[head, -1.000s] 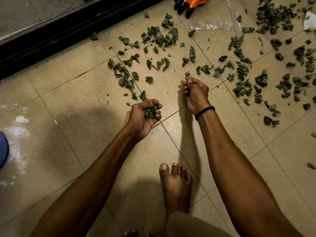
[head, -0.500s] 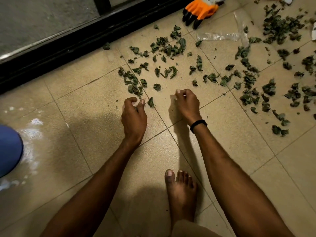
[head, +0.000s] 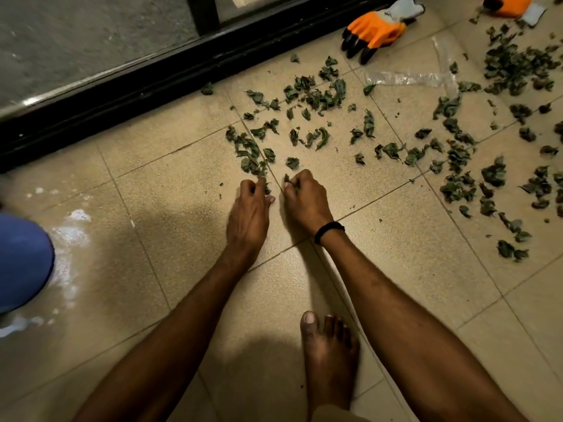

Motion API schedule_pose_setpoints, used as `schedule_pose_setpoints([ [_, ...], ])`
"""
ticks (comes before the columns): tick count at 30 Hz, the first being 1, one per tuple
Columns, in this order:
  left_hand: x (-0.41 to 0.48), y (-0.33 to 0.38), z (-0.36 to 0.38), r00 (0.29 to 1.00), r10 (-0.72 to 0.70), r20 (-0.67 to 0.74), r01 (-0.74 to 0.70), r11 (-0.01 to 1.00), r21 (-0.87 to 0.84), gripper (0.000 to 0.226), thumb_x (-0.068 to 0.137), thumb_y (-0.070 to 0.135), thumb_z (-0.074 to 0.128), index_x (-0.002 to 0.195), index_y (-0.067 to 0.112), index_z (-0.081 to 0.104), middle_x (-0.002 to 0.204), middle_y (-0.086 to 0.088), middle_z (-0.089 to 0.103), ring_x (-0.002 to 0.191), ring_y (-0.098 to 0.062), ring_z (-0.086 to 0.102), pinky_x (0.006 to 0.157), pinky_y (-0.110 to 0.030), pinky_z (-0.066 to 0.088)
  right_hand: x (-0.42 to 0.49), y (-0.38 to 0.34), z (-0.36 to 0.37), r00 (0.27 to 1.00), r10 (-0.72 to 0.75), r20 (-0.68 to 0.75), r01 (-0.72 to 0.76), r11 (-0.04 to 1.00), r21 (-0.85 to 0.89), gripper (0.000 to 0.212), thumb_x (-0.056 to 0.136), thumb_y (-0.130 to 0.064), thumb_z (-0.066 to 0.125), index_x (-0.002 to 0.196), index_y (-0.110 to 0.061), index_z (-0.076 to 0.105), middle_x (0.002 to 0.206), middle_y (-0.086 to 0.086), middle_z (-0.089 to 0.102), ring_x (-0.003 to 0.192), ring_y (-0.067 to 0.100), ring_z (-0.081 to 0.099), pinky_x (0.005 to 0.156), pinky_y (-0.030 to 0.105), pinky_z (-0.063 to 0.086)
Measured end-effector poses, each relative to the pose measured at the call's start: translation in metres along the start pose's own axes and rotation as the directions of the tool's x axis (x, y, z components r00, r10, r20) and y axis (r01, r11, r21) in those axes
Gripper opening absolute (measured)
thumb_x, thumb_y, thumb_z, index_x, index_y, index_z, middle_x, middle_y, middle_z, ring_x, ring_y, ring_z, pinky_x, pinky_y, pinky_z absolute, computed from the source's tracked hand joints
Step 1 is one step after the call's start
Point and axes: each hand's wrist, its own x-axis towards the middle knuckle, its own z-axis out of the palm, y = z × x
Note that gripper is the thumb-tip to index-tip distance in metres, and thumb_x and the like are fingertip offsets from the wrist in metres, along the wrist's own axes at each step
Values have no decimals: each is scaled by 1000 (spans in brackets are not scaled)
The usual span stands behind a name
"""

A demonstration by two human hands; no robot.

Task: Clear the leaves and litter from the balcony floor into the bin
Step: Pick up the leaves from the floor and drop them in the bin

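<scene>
Both hands low on the tiled floor (head: 170, 208), side by side. Left hand (head: 248, 214) pinches dried leaves (head: 248, 153) at the scatter's near edge; right hand (head: 307, 202) curls round a small clump. More spread far and right.

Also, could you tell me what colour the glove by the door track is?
Glove: orange, black fingertips, grey cuff; head view.

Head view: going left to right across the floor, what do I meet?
Blue object → left hand → right hand, both pinching leaves → clear plastic wrapper → dense leaf heap.
</scene>
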Motion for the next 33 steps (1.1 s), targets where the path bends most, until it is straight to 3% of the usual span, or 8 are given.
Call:
schedule_pose_setpoints([
  [5,0,-9,8,997,64,-42,-66,997,-49,19,105,27,48,118,14,53,111,-7,49,80,-20,53,61,-38,49,12,-3,-19,975,186,-124,-152,958,245,11,95,-20,52,92,-11,46,75,-7,49,66,12,46,54,26,31],
  [10,6,-14,3,983,-164,-88,112,900,-422,18,100,20,48,111,13,60,103,-4,67,89,-23,61,76,-41,52,33,-11,-13,977,67,-205,-66,998,13,18,102,-17,40,110,-7,53,105,12,57,88,21,49,73,28,36],
  [15,19,-11,-17,932,-356,-65,240,744,-623,23,100,16,43,107,21,65,96,0,70,67,1,59,62,-26,47,43,-14,7,996,-32,-79,16,981,-195,27,102,-30,48,118,-9,50,117,17,50,99,31,53,81,39,47],
  [17,29,-13,-19,938,-318,-141,189,806,-560,23,104,21,42,112,18,64,98,-7,70,64,0,55,60,-22,43,45,-14,8,997,-21,-72,6,980,-200,19,101,-18,42,115,-7,49,115,17,53,101,33,53,79,39,43],
  [21,55,-24,-17,981,-167,-99,137,956,-259,56,101,59,38,136,16,48,115,-8,66,100,-22,63,84,-38,51,46,-24,3,989,-16,-150,11,999,-36,15,97,-15,45,109,-7,48,100,11,57,91,29,55,70,31,34],
  [26,68,-23,-14,999,-31,-41,32,999,31,31,105,36,47,126,13,45,104,-13,61,81,-25,57,65,-36,44,56,-43,7,988,-107,-110,92,986,-137,30,104,-21,38,130,-9,51,122,17,52,98,22,53,79,28,42],
  [30,74,-28,-23,988,-150,-33,138,961,-241,23,105,31,45,110,10,53,92,-5,65,76,-21,60,63,-32,40,64,-44,21,996,-85,4,84,977,-196,30,102,-31,49,120,-7,50,126,18,47,100,25,53,86,37,50],
  [33,72,-33,-34,942,-325,80,314,772,-553,20,95,34,55,92,14,54,83,-4,67,69,-18,60,61,-33,45,67,-42,22,996,-93,9,93,971,-220,23,101,-28,50,113,-8,48,115,12,50,91,22,49,74,34,44],
])
